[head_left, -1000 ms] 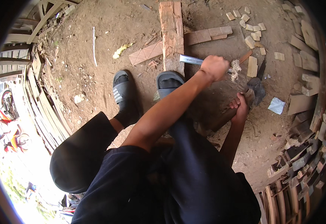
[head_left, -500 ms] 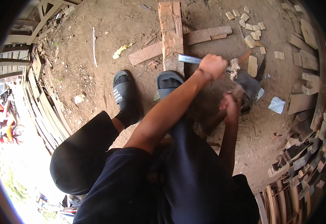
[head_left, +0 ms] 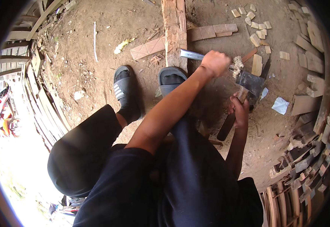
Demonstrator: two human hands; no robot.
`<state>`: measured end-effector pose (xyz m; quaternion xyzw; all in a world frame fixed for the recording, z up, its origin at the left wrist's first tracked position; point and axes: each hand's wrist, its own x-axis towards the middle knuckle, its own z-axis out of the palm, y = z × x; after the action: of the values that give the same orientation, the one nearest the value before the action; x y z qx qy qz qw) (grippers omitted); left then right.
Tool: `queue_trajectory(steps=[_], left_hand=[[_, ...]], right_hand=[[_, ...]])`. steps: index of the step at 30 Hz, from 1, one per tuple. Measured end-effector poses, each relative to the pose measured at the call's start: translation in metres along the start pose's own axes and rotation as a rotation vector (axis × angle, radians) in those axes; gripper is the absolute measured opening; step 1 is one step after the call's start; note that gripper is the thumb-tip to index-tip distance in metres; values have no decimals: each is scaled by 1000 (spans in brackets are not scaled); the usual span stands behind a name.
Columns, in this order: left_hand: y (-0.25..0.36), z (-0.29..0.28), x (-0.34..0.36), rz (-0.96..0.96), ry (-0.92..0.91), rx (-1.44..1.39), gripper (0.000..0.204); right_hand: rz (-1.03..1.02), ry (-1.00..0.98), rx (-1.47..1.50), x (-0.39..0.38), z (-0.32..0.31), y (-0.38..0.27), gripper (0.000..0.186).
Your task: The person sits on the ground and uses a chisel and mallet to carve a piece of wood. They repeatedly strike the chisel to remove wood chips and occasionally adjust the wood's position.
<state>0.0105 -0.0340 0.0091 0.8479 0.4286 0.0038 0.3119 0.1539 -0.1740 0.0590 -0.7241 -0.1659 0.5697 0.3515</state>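
Note:
My left hand is closed on a chisel; its long metal blade reaches left onto a rough timber beam, and frayed pale material shows at its other end. My right hand grips the wooden handle of a hammer, whose large dark head is at that frayed end. Whether head and chisel touch is hard to tell. My sandaled right foot is at the beam's near end, my left foot on the dirt beside it.
A reddish scored plank lies crosswise at the beam. Several small wood blocks are scattered at upper right, near a pale scrap. Piles of offcuts line the right side; stacked boards and motorbikes are at left.
My right hand and the hammer have shifted up and slightly left, the head now at the chisel's end. My left hand has moved slightly up, still holding the chisel.

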Motion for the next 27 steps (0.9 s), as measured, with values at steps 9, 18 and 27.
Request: queue_trajectory(steps=[9, 18, 27], left_hand=[[-2, 5, 0, 3, -4, 38, 15], [-4, 1, 2, -26, -3, 24, 16], [-10, 8, -2, -38, 48, 17, 15]], right_hand=[[27, -92, -57, 5, -3, 2, 12], [48, -70, 22, 11, 7, 17, 10], [9, -101, 34, 0, 17, 12, 9]])
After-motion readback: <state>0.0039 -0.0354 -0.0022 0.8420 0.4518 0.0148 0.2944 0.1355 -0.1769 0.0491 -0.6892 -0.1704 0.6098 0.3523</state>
